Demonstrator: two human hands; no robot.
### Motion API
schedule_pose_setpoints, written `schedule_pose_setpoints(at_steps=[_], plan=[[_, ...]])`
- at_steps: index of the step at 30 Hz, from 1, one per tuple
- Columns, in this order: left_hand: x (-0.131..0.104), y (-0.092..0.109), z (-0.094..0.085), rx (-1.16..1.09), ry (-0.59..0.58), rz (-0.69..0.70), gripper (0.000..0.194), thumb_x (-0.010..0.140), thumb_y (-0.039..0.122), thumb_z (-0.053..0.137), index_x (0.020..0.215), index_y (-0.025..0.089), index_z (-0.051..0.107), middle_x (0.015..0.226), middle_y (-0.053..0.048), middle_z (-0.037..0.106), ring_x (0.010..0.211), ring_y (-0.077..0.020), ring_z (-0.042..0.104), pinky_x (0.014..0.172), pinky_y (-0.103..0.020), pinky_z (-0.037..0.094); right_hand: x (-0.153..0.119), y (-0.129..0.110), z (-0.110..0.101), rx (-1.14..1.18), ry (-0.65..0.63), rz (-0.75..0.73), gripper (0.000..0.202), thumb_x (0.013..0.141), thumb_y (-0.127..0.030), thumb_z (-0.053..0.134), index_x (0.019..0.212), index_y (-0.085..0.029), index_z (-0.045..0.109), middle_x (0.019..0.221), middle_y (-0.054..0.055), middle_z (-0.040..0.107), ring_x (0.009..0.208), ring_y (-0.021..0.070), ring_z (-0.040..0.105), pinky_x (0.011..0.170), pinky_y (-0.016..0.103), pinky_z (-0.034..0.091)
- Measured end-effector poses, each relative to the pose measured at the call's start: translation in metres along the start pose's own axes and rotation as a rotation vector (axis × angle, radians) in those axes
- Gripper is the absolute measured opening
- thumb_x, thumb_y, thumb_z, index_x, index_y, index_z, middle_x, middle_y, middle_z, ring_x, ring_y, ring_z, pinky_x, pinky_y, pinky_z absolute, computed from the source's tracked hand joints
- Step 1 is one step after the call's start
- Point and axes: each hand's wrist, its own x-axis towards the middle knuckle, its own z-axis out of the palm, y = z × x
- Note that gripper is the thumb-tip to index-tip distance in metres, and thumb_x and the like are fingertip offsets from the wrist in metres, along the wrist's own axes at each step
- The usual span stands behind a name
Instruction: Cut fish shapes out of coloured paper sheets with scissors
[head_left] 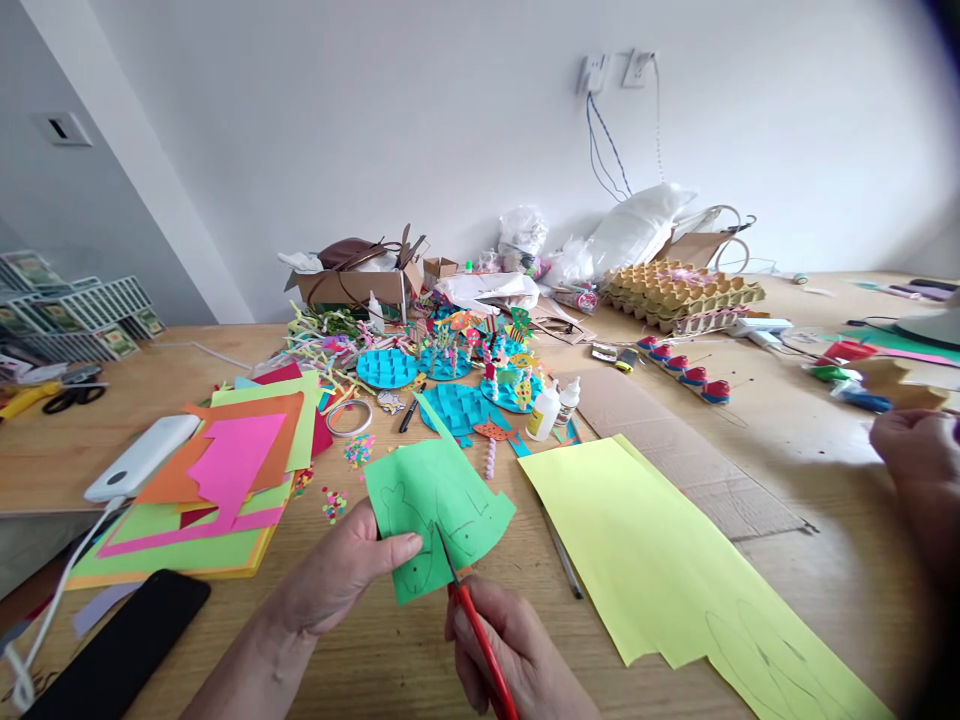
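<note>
My left hand (349, 555) pinches the left edge of a green paper sheet (465, 485), thumb on top. Pencilled fish-like outlines with dots mark the sheet, and a narrow strip sticks up from its top edge. In my right hand (510, 635) is a pair of red-handled scissors (480, 630), fingers wrapped round the handles. The dark blades lie at the sheet's lower middle, between two outlines; whether they are parted I cannot tell. To the right of my hands lies a yellow paper sheet (622, 530) with a pencilled outline, partly over a pen (564, 560).
Stacked coloured paper (247, 460), a white power bank (142, 458) and a black phone (127, 640) lie left. Behind are blue cardboard pieces (386, 369), glue bottles (544, 412) and egg trays (679, 295). Flat cardboard (660, 450) lies right; another person's hand (915, 450) is at the right edge.
</note>
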Motion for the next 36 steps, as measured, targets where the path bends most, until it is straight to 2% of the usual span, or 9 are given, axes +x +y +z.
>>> schedule_pose_setpoints(at_steps=[4,12,20,25,30,33,36], plan=[[-0.002,-0.002,0.000,-0.005,-0.008,-0.012,0.035,0.076,0.020,0.061,0.111,0.024,0.061,0.107,-0.004,0.067,0.104,-0.0241,0.057,0.086,-0.034,0.044,0.001,-0.001,-0.001,0.017,-0.016,0.005,0.052,0.076,-0.068,0.037,0.070,-0.017,0.046,0.046,-0.006,0.042,0.041,0.0074,0.036,0.043,0.019,0.029],[0.000,-0.001,-0.003,-0.043,-0.033,-0.026,0.037,0.074,0.019,0.062,0.111,0.025,0.061,0.104,-0.005,0.068,0.101,-0.0239,0.059,0.085,-0.035,0.045,0.001,-0.004,-0.001,0.049,-0.033,0.029,0.052,0.074,-0.069,0.040,0.068,-0.018,0.045,0.045,-0.006,0.041,0.041,0.0076,0.035,0.043,0.019,0.028],[0.000,-0.001,-0.004,-0.059,-0.051,-0.018,0.039,0.075,0.017,0.062,0.113,0.024,0.060,0.104,-0.004,0.068,0.103,-0.0233,0.058,0.089,-0.036,0.043,0.000,0.001,0.001,0.030,-0.009,0.013,0.049,0.079,-0.065,0.036,0.065,-0.018,0.043,0.043,-0.007,0.038,0.038,0.0067,0.032,0.040,0.019,0.024],[-0.001,-0.003,0.000,-0.013,0.006,0.006,0.037,0.075,0.021,0.061,0.112,0.021,0.061,0.107,-0.006,0.067,0.102,-0.0249,0.058,0.089,-0.037,0.043,0.004,0.005,0.003,0.009,0.010,0.009,0.049,0.080,-0.064,0.036,0.062,-0.019,0.041,0.040,-0.008,0.037,0.036,0.0064,0.031,0.038,0.019,0.023],[-0.003,-0.008,0.006,-0.029,0.121,0.042,0.034,0.077,0.021,0.061,0.111,0.023,0.061,0.103,-0.004,0.069,0.097,-0.0221,0.061,0.085,-0.034,0.045,0.007,0.000,0.003,0.038,-0.027,0.023,0.049,0.077,-0.066,0.039,0.064,-0.019,0.042,0.042,-0.007,0.040,0.038,0.0068,0.034,0.041,0.019,0.026],[-0.002,-0.007,0.003,-0.013,0.159,0.036,0.032,0.075,0.021,0.062,0.107,0.021,0.063,0.101,-0.004,0.070,0.095,-0.0212,0.061,0.084,-0.032,0.046,0.003,-0.005,0.001,0.062,-0.092,0.091,0.051,0.073,-0.069,0.041,0.069,-0.018,0.045,0.045,-0.006,0.041,0.042,0.0082,0.037,0.043,0.019,0.028],[-0.002,-0.003,-0.003,-0.019,0.189,0.020,0.034,0.074,0.021,0.064,0.108,0.023,0.062,0.100,-0.003,0.070,0.095,-0.0205,0.062,0.083,-0.031,0.047,-0.006,-0.008,-0.009,0.081,-0.149,0.184,0.053,0.070,-0.071,0.044,0.065,-0.019,0.043,0.052,-0.006,0.037,0.047,0.0080,0.036,0.044,0.019,0.027]])
